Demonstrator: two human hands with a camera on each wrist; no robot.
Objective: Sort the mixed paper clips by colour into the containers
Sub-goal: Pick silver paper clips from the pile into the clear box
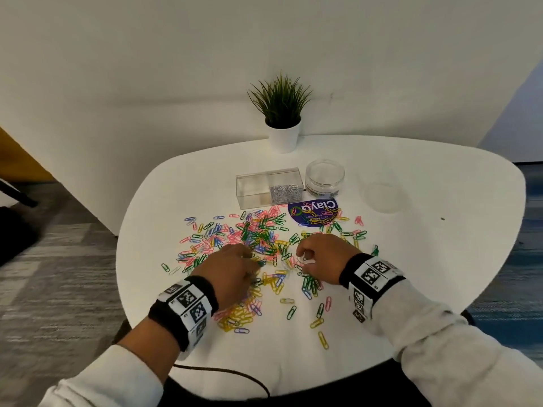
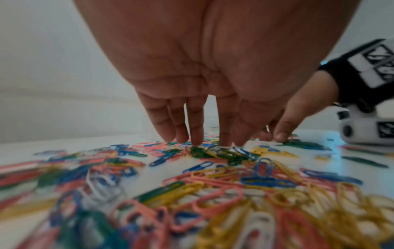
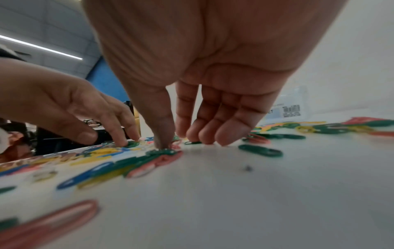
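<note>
Lying in one loose, mixed spread across the middle of the white table (image 1: 426, 259), the paper clips (image 1: 258, 239) are pink, green, blue, yellow and white, tangled enough that each colour has to be picked out by fingertip. The left hand (image 1: 232, 268) reaches down with straight fingers (image 2: 196, 128) touching a green cluster, gripping nothing, probably raking like colours together. The right hand (image 1: 320, 254) hangs over the pile's right side, thumb tip pressed onto green and pink clips, other fingers (image 3: 226, 134) relaxed just above the table, holding nothing that shows. Beyond the spread wait the clear rectangular box (image 1: 269, 188), with silver clips in its right half, and a round clear jar (image 1: 324, 177) beside it, near enough to drop clips in. A potted plant (image 1: 280, 113) stands behind.
</note>
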